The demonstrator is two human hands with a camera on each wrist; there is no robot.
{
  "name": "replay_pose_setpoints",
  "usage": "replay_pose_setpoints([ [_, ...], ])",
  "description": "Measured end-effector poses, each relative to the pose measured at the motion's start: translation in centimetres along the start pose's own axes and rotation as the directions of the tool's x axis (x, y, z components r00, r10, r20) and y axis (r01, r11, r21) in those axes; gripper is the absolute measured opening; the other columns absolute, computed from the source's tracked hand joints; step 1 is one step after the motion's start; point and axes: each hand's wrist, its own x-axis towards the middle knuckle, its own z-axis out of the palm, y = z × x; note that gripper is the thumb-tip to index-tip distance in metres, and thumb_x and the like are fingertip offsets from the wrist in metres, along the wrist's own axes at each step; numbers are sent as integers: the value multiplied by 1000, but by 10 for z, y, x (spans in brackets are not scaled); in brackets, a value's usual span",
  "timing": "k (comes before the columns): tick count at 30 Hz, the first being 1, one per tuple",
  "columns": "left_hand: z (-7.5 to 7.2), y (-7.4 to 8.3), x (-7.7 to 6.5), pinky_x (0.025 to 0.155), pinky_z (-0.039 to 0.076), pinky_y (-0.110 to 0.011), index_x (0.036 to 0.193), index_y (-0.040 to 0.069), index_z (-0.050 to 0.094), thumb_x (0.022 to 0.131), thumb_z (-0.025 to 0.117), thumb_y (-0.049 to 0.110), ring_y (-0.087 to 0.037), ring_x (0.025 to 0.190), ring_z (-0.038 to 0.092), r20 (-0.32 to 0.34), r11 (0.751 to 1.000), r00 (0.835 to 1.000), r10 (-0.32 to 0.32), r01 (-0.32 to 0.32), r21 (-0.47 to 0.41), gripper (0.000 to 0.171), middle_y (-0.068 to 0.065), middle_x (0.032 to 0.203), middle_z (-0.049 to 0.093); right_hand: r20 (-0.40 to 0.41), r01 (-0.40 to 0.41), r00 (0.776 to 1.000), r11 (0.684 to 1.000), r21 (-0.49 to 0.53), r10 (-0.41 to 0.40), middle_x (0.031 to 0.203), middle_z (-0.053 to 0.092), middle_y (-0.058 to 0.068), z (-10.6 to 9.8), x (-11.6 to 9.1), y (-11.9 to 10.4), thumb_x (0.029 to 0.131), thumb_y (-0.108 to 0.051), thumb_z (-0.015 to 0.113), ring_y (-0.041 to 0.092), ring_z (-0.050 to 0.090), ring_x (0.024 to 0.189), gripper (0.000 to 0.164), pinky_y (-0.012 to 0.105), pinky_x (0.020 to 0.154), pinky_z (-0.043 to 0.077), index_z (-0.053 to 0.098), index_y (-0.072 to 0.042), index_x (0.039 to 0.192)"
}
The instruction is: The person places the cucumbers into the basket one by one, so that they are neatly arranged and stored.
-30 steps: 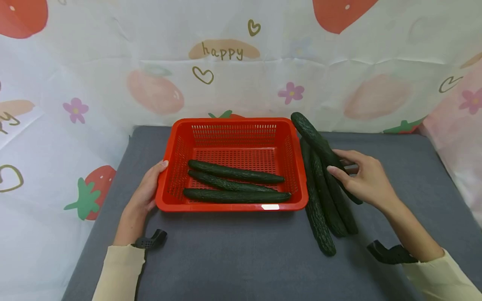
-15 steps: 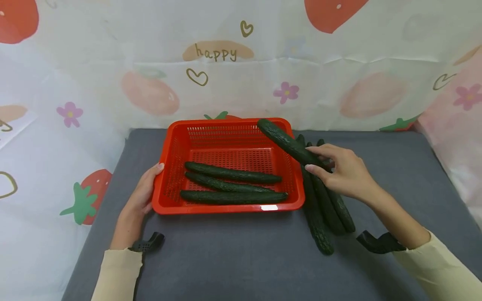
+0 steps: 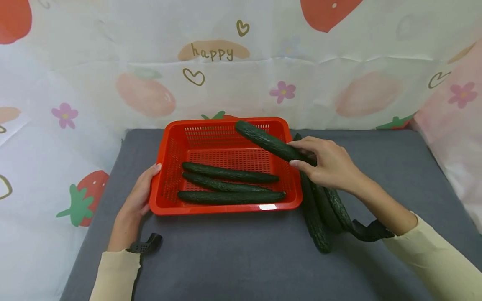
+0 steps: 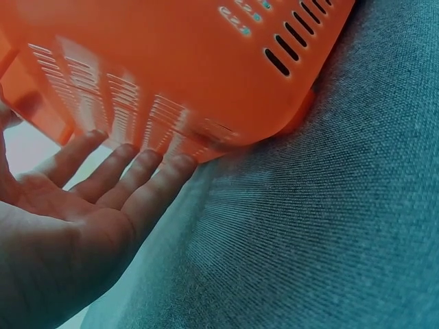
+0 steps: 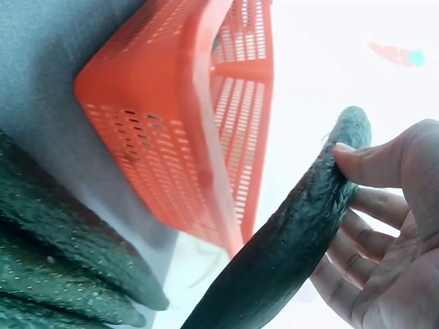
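Observation:
A red plastic basket [image 3: 226, 209] with slotted walls stands on the table. Three cucumbers [image 3: 231, 197] lie side by side in it. My left hand [image 3: 137, 194] holds the basket's left side, its thumb at the rim; in the left wrist view the fingertips [image 4: 180, 163] touch the outer wall [image 4: 137, 103]. My right hand [image 3: 325, 163] pinches another cucumber [image 3: 269, 142] near one end, thumb on one side and fingers on the other. This cucumber slants above the basket's right rim, its far end over the inside. The right wrist view shows it apart from the rim [image 5: 206, 151].
Right of the basket, partly under my right hand, more cucumbers [image 3: 314, 221] lie close together on the grey tablecloth [image 3: 233, 255]. A fruit-patterned cloth [image 3: 226, 92] hangs behind the table. Each wrist carries a black strap mount [image 3: 370, 231].
My right hand has carried its cucumber left from above the loose cucumbers to over the basket's right part. The left hand keeps its place at the basket; the head view shifts slightly.

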Motion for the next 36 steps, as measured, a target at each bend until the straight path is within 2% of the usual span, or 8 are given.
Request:
replay_pose_setpoints([
  [2, 0, 0, 0, 85, 63, -23, 137, 20, 52, 115, 41, 36, -5, 99, 73, -1, 1000, 1000, -5, 6, 5, 30, 8, 114, 72, 17, -4, 1000, 1000, 3, 4, 115, 75, 8, -1, 4, -4, 100, -23, 74, 16, 51, 66, 44, 33, 59, 38, 66, -13, 142],
  [5, 1, -1, -1, 85, 63, -23, 136, 19, 52, 115, 41, 36, -5, 99, 73, 4, 1000, 1000, -2, 2, 3, 29, 8, 113, 72, 27, 5, 1000, 1000, 7, -5, 116, 75, 8, -1, 10, -9, 100, -24, 74, 17, 53, 67, 44, 33, 57, 38, 66, -14, 142],
  [9, 1, -1, -1, 85, 63, -24, 137, 18, 53, 115, 39, 34, -5, 100, 73, 27, 1000, 1000, 9, -9, -9, 29, 7, 114, 72, 27, 29, 999, 1000, 1, -29, 118, 73, 9, -1, 18, -16, 100, -26, 73, 20, 60, 84, 44, 33, 60, 40, 67, -15, 142],
  [16, 4, 0, 5, 86, 63, -22, 135, 20, 53, 115, 40, 36, -4, 100, 72, 19, 1000, 1000, -1, 1, 11, 28, 9, 114, 71, 55, 24, 998, 999, -29, -22, 120, 74, 10, 3, 39, -26, 100, -27, 73, 24, 64, 92, 46, 33, 57, 36, 66, -15, 143],
  [19, 4, 0, 5, 86, 63, -23, 136, 20, 52, 115, 40, 36, -4, 100, 72, 13, 1000, 1000, 4, -5, 19, 29, 9, 114, 70, 76, 22, 997, 999, -39, -19, 126, 73, 9, 6, 50, -31, 99, -28, 74, 25, 66, 103, 47, 33, 56, 37, 66, -16, 144],
  [23, 4, 0, 4, 85, 63, -24, 138, 18, 50, 115, 39, 35, -5, 100, 72, 24, 1000, 1000, 14, -15, 24, 30, 8, 114, 70, 109, 44, 993, 998, -41, -39, 133, 72, 8, 11, 62, -37, 99, -29, 74, 27, 66, 113, 47, 36, 65, 47, 65, -16, 144],
  [28, 3, 0, 3, 84, 63, -24, 137, 19, 51, 115, 40, 36, -5, 99, 73, 10, 1000, 1000, 2, -3, 16, 30, 8, 113, 72, 146, 59, 988, 997, -42, -52, 137, 71, 6, 15, 77, -46, 100, -28, 74, 25, 66, 114, 47, 42, 79, 55, 65, -16, 144],
  [36, 3, -1, 3, 83, 62, -22, 135, 22, 51, 114, 43, 39, -4, 98, 71, -42, 1000, 999, -25, 26, 12, 28, 10, 112, 70, 184, 66, 982, 994, -85, -50, 132, 72, 1, 27, 102, -61, 101, -33, 71, 18, 65, 105, 45, 38, 75, 54, 65, -21, 145],
])
